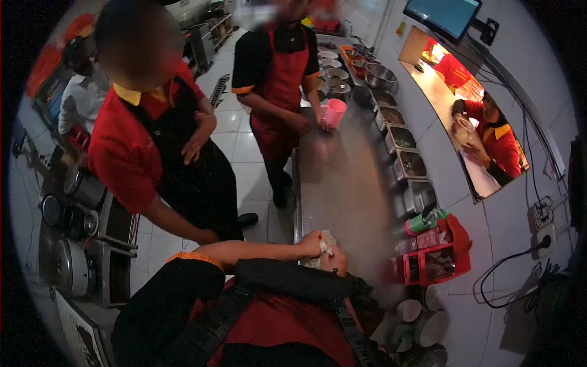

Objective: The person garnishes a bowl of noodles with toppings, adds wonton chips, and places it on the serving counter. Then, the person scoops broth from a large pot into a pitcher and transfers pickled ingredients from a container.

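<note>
My left hand reaches in from the left over the edge of the steel counter. Its fingers are closed on a pale, crumpled item that looks like a cloth or a thin bag; its exact kind is too small to tell. Close beside it, my right hand is closed on the same item, nearer my body. Part of the item shows between and below the two hands. The strap and pack on my chest hide my right forearm.
Steel food pans line the wall side. A red caddy with utensils stands at right, with bowls nearer me. One co-worker stands at left; another holds a pink jug. Someone shows through the wall opening.
</note>
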